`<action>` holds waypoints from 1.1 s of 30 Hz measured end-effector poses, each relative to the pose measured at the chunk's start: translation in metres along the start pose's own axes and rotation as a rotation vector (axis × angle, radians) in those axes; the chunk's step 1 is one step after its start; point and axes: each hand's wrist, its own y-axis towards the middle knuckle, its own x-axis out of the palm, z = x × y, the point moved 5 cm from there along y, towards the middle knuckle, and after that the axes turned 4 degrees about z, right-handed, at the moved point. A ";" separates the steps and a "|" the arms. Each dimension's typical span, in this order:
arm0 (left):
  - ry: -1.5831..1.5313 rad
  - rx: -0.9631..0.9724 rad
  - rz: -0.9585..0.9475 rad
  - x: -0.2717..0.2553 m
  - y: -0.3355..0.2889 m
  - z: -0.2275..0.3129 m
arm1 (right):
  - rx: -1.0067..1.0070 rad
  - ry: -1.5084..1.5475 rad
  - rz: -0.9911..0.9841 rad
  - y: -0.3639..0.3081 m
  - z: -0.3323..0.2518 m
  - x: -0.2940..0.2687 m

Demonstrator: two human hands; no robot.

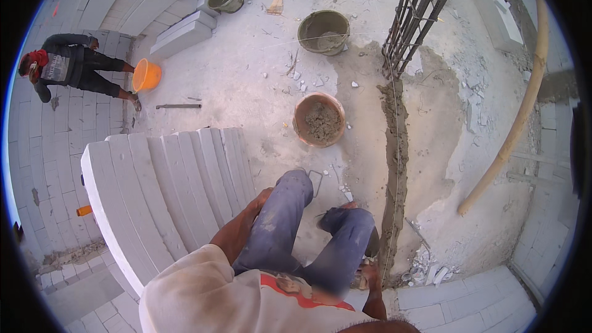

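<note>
I am crouched beside a long strip of wet mortar with a taut string above it. My right hand is low by the strip's near end, its fingers closed around what looks like a trowel, whose dark grey blade shows beside my right knee. My left hand is between my left knee and a row of upright white blocks; its fingers are mostly hidden. Ahead of my knees stands a round, reddish-brown tub with mortar in it.
Upright rebar rises from the strip's far end. A bamboo pole leans at right. Farther off are a dark tub, a green bucket and stacked blocks. A person stands at left by an orange bucket.
</note>
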 end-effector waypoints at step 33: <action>-1.948 -0.817 1.534 0.144 -0.474 0.110 | -0.748 -1.310 -0.477 -0.430 -0.389 0.602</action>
